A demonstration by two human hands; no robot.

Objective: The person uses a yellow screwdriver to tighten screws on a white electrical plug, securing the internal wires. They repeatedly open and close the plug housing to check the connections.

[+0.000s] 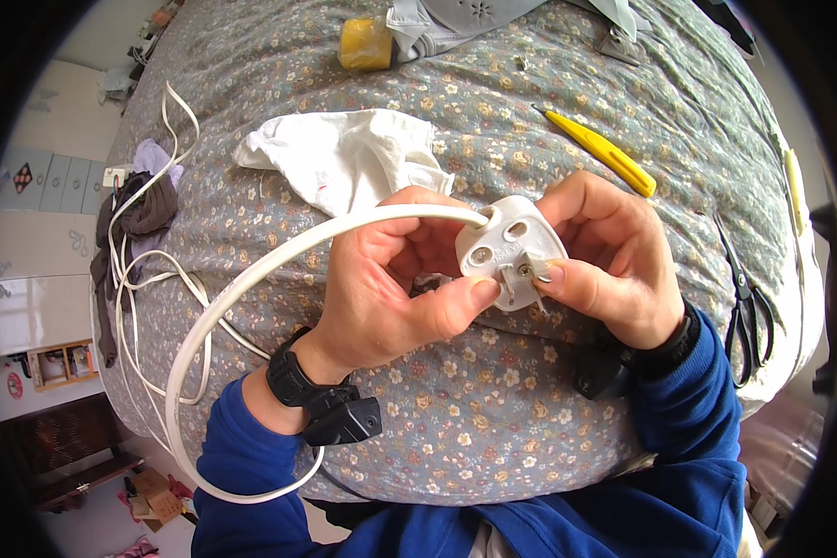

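Observation:
A white electrical plug (498,245) with metal pins and two round screw holes is held up in front of me, its pin side facing me. My left hand (386,284) grips its left side, thumb tip close to the pins. My right hand (620,265) closes on its right side, with the thumb against a pin. A thick white cord (381,213) leaves the plug's top, passes over my left hand and loops down past my left forearm. The fingers behind the plug are partly hidden. Both wrists wear black bands with a black device.
Flowered fabric (493,418) covers the surface. Beyond my hands lie a white cloth (344,153) and a yellow pen-shaped tool (604,156). Black scissors (744,302) are at right. Thin white cord (126,279) and dark cloth (147,209) lie left; a grey strapped item (465,26) is at the far edge.

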